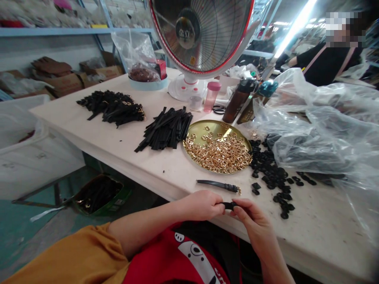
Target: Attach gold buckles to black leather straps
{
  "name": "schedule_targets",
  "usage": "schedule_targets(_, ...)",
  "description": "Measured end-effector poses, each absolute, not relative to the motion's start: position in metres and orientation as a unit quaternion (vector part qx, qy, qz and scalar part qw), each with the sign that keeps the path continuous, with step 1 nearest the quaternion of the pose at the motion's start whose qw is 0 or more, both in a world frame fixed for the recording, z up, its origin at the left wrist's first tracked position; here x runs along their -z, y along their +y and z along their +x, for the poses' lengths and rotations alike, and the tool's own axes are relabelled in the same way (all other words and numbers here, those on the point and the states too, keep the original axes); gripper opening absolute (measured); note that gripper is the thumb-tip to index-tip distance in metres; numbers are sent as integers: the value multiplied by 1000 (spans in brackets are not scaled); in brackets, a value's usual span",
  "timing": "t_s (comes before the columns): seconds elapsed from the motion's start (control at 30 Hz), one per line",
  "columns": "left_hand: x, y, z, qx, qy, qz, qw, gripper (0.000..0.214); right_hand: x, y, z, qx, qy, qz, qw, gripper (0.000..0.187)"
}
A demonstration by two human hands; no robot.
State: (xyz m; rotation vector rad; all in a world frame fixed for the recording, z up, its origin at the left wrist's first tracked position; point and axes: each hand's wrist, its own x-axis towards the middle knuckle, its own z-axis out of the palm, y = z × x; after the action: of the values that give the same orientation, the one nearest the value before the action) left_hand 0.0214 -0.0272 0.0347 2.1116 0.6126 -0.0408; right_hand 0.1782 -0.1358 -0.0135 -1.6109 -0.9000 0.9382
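Note:
My left hand (201, 205) and my right hand (251, 219) meet at the table's near edge, both pinched on a short black strap piece (228, 205) between them. Just beyond lies a finished black strap with a gold buckle (219, 185). A round gold tray (194, 152) holds many gold buckles (222, 152). To its left is a pile of plain black straps (166, 130), and further left a heap of black straps with buckles (114, 107). Small black loops (272, 173) are scattered right of the tray.
A round heater on a white base (201, 35) stands at the back, with a pink cup (211, 96) and two bottles (238, 100) near it. Clear plastic bags (325, 122) cover the right side. A green box (99, 195) sits on the floor. Another person (325, 59) works behind.

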Motion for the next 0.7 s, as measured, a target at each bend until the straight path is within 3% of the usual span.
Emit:
schedule_targets(0.17,-28,-37,23,-33,239,845,478,29,12,-135,179,-372,-383,-694,483,28)
schedule_targets(0.4,-24,-35,24,2,223,863,454,28,14,-138,173,-379,-413,-692,456,25)
schedule_targets(0.57,-28,-28,14,64,194,811,549,20,15,-137,178,-389,-367,-705,466,29)
schedule_targets(0.7,-27,-29,10,26,224,843,489,19,19,-132,172,-408,-309,-700,499,32)
